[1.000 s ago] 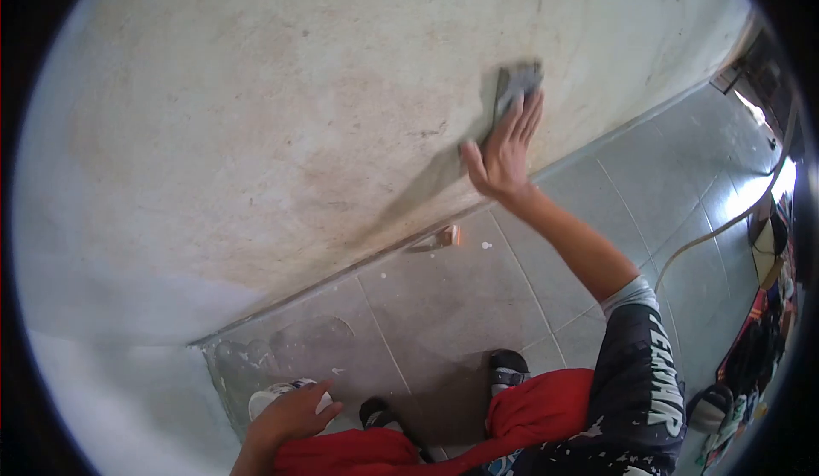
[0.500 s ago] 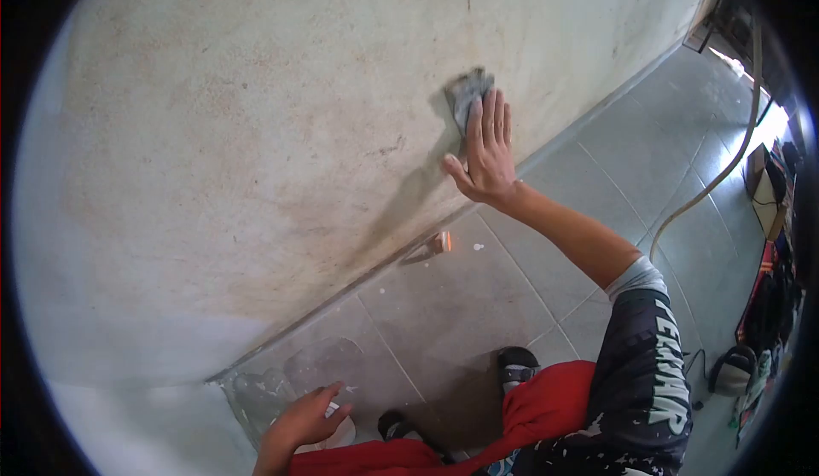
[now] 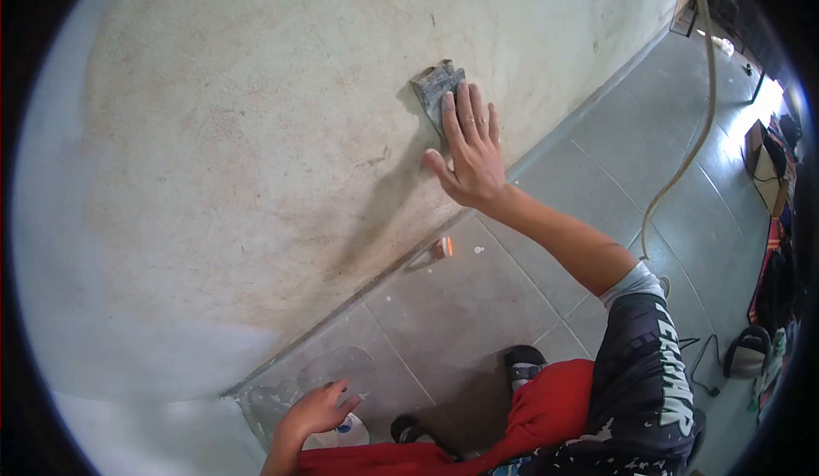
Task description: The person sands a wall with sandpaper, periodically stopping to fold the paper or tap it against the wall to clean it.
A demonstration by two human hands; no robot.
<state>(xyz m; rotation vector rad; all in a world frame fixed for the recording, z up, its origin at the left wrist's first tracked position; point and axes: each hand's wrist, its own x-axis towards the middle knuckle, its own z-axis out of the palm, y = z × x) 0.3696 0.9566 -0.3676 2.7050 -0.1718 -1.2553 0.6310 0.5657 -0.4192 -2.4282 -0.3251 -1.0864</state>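
My right hand (image 3: 474,156) lies against the stained, cream-coloured wall (image 3: 213,126) with its fingers stretched out. Under the fingers it holds a worn grey sheet of sandpaper (image 3: 433,84), folded and curled at its upper edge. Low in the view, my left hand (image 3: 317,409) hangs over the floor with fingers apart, holding nothing. Just below that hand is a round white object (image 3: 354,433) with a blue mark, partly hidden by the hand and my red trousers.
A small orange-ended cylinder (image 3: 444,247) is on the grey tiled floor (image 3: 503,305) by the wall's foot. Whitish wet-looking patches (image 3: 333,365) mark the floor near the corner. A pale hose (image 3: 682,169) runs down at right, beside a sandal (image 3: 747,352) and piled cloths (image 3: 772,280).
My right hand and the sandpaper have slid a little to the left and up across the wall. My left hand stays nearly where it was. The view has shifted slightly.
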